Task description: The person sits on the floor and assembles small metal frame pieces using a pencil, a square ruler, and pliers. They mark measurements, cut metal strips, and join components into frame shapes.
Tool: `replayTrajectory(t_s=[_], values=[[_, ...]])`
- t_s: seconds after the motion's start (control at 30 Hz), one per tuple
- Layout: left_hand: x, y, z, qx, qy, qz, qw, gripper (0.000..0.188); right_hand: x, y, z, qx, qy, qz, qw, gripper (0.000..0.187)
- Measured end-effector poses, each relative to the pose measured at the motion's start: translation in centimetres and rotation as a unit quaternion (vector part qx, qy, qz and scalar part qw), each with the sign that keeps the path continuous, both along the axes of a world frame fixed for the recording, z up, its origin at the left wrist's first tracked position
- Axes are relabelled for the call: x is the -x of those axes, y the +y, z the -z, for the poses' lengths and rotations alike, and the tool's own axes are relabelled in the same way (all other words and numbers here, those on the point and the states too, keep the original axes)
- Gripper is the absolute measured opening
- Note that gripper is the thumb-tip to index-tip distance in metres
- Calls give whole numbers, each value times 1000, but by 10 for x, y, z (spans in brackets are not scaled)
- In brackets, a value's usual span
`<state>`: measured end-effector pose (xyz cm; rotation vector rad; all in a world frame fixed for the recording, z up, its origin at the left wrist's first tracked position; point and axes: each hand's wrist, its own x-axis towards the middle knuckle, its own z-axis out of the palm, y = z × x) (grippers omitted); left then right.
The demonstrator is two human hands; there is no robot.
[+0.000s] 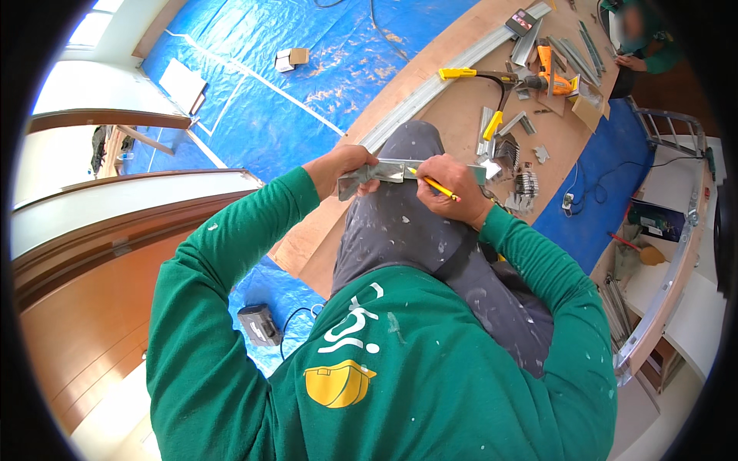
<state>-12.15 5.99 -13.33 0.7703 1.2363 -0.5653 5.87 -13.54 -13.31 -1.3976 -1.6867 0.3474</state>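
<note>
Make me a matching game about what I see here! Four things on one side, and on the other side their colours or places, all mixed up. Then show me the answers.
Things:
1. pencil
2. metal strip
3. drill
4. floor sheet

Colours and places:
A. mostly orange
B. blue, spread out flat
C. held near one end by the left hand
D. yellow, in the right hand

Right pairs: 1-D, 2-C, 3-A, 4-B

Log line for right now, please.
left hand: holds metal profile | right hand: holds yellow pencil, tip at profile | on board: orange power tool, yellow-handled tool
</note>
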Motion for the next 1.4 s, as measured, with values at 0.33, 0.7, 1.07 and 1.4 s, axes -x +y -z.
replayTrajectory(t_s=[0.33,0.7,1.07,1.4], values=[[10,7,13,137,-16,-114,984,42,-13,18,6,-7,12,-25,1000,14],[1,6,12,146,43,-169,974,42,-13,19,17,-5,32,-9,999,13],[0,12,16,136,30,-133,981,38,-9,20,19,-5,31,-1,1000,13],[-6,14,13,135,45,-126,982,38,-9,19,20,-4,35,7,999,13]])
